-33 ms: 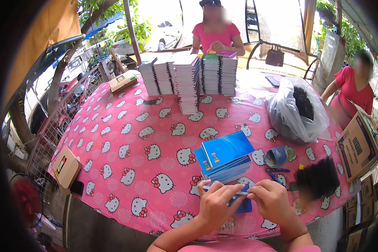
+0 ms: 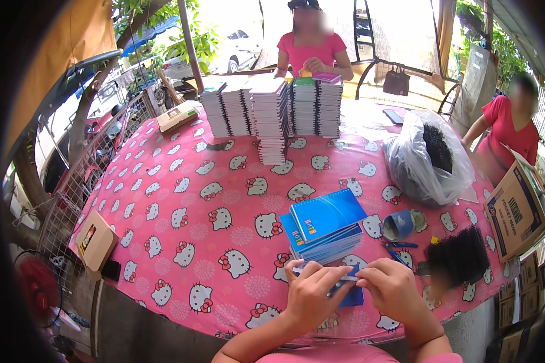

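Desk (image 2: 181, 199): round, under a pink cloth with a cat-face print; its near rim is hidden behind the forearms. Far side: rows of stacked spiral notebooks (image 2: 272, 112), partly masking a seated person in pink. Right: clear plastic bag (image 2: 427, 160) with dark contents that cannot be identified. Near centre: stack of blue notebooks (image 2: 327, 227), its lower edge covered by the hands. Left hand (image 2: 312, 296) and right hand (image 2: 393, 290) are close together, fingertips pinching a thin pale strip (image 2: 348, 276) over a dark blue notebook (image 2: 350, 295), mostly hidden. Beside them, a tape roll (image 2: 399, 224), blue pens (image 2: 399, 249) and a dark bristly bundle (image 2: 460, 257), indistinct.
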`<act>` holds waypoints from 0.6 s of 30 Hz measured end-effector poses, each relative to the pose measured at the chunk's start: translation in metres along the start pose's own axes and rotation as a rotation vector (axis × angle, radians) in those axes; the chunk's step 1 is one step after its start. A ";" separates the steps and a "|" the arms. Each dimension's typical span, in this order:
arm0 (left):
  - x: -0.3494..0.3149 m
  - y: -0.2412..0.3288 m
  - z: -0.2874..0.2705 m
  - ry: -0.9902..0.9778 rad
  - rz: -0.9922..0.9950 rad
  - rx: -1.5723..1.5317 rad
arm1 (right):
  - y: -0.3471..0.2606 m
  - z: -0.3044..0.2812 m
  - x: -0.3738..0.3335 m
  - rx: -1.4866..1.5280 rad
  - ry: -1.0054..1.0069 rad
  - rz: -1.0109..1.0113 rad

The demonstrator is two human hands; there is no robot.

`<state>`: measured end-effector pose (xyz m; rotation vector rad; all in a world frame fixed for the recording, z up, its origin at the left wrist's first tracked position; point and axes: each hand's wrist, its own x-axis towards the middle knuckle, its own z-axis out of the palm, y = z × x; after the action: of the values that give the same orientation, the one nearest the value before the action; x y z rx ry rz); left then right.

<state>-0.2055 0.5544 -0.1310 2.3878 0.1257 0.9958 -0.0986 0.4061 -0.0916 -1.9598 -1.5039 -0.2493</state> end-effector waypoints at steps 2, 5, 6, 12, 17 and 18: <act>0.000 0.002 -0.002 -0.010 -0.001 0.003 | -0.005 0.000 0.001 0.064 0.039 0.087; -0.002 0.001 -0.003 -0.014 -0.007 0.017 | -0.006 0.008 -0.001 0.061 0.097 0.090; -0.002 0.001 -0.003 -0.016 -0.004 0.020 | -0.006 0.009 -0.003 0.039 0.121 0.074; -0.002 -0.002 -0.003 -0.040 0.013 0.003 | 0.007 0.000 0.000 -0.007 -0.030 0.006; 0.002 0.004 -0.007 -0.011 -0.005 0.020 | 0.151 -0.026 0.003 -0.116 -0.086 0.521; 0.003 0.005 -0.007 -0.001 0.000 0.040 | 0.200 -0.020 -0.015 -0.202 -0.253 0.516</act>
<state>-0.2084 0.5543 -0.1229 2.4239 0.1469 1.0010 0.0851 0.3559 -0.1585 -2.5400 -1.0919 0.0780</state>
